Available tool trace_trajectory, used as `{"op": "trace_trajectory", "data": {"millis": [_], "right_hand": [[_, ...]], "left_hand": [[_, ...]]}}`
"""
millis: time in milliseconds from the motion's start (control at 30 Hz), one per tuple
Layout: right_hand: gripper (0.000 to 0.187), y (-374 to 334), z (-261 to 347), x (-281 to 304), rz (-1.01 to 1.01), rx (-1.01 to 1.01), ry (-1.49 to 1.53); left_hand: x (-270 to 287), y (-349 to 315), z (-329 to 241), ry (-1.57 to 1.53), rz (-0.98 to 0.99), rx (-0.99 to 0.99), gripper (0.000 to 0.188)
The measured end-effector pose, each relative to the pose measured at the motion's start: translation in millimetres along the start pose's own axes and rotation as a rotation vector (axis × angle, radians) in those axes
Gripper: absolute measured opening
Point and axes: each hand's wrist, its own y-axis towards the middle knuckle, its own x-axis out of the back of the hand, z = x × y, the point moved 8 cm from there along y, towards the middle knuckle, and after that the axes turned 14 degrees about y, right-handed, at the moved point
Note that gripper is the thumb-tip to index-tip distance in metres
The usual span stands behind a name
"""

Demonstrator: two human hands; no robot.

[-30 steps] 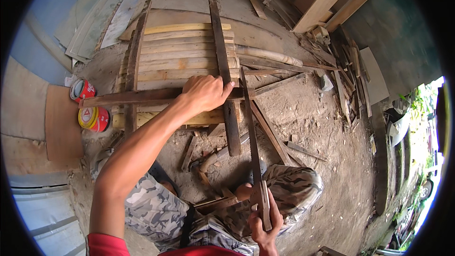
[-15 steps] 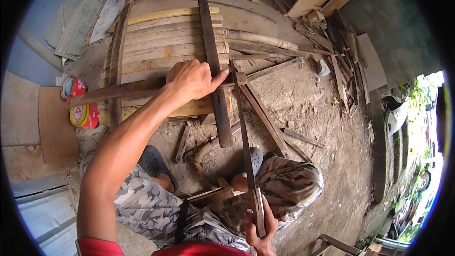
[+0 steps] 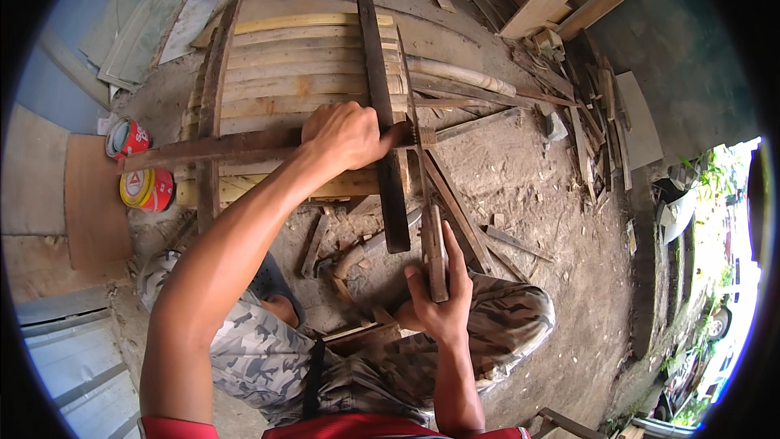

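Note:
A handsaw (image 3: 437,248) is in my right hand (image 3: 448,305), its wooden handle wrapped by my fingers. The blade points away from me and meets a dark wooden strip (image 3: 166,154) close to the strip's right end. My left hand (image 3: 345,134) grips this strip just left of the blade, thumb stretched along it toward the cut. The strip lies across two long dark wooden bars (image 3: 374,57), (image 3: 215,85), which rest on a stack of pale wooden slats (image 3: 296,65).
Two red cans (image 3: 148,189), (image 3: 127,138) stand at the left. Scrap wood (image 3: 605,106) is piled along the right wall. Between my legs lie wood offcuts (image 3: 315,245) and a curved wooden piece (image 3: 357,254). Beyond the slats runs a round pole (image 3: 463,73).
My right hand has pushed the saw forward, away from me, so its handle is now close to the strip. My left hand keeps its hold. The whole view has shifted slightly.

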Motion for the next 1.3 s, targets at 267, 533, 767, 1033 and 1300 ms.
{"op": "trace_trajectory", "data": {"millis": [267, 533, 767, 1033, 1300], "right_hand": [[0.073, -7.0, -34.0, -18.9, -0.127, 0.368, -0.158], [0.068, 11.4, -31.0, -43.3, -0.203, 0.461, -0.180], [0.071, 25.9, -31.5, -67.9, -0.343, 0.576, -0.234], [0.064, 26.9, -14.6, -68.1, -0.314, 0.536, -0.201], [0.060, -35.7, 2.3, -30.1, -0.205, 0.569, -0.190]], "left_hand": [[-16.5, 4.4, 2.5, 0.008, 0.224, -0.019, 0.050], [-7.9, 13.9, 9.5, 0.004, 0.318, -0.010, 0.052], [-12.0, 27.5, 22.5, -0.093, 0.319, 0.061, 0.052], [-21.7, 29.8, 31.0, -0.059, 0.190, 0.016, 0.046], [5.8, -43.4, -7.0, 0.045, 0.432, -0.002, 0.055]]}}
